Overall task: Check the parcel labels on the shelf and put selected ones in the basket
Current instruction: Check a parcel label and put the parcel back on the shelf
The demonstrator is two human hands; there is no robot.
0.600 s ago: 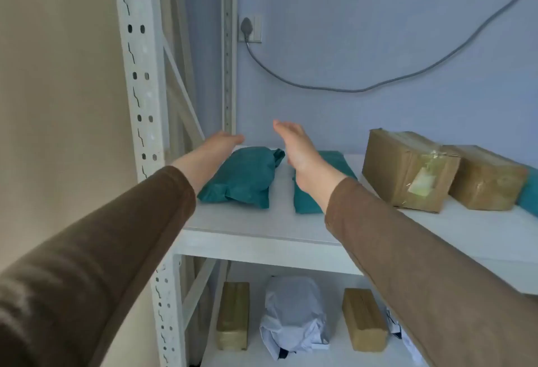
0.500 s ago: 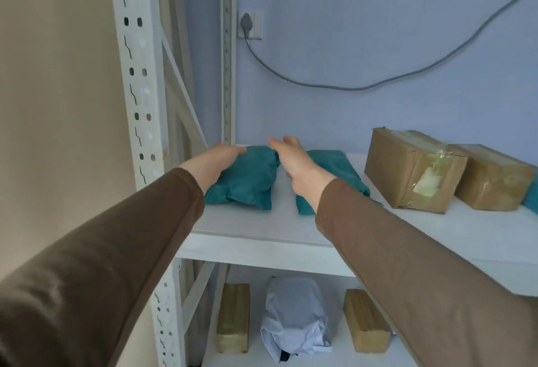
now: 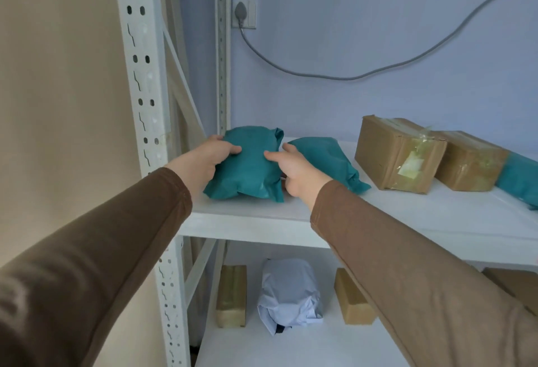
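Teal parcel (image 3: 247, 163) (shelf-bound) — between both hands (image 3: 214, 154).

storeroom | white metal rack (image 3: 145, 81) | taped cardboard boxes (image 3: 397, 152) & teal mailer bags (image 3: 250, 163) on shelves

Both arms wear long brown sleeves of a soft, plain knit, without pattern, print or buttons. The left sleeve (image 3: 96, 253) ends in a snug, slightly gathered cuff at the wrist, and the right sleeve (image 3: 407, 273) ends in a similar close cuff. Both hands, the left hand (image 3: 208, 155) and the right hand (image 3: 297, 170), are bare: no gloves, rings, watch or bracelet show.
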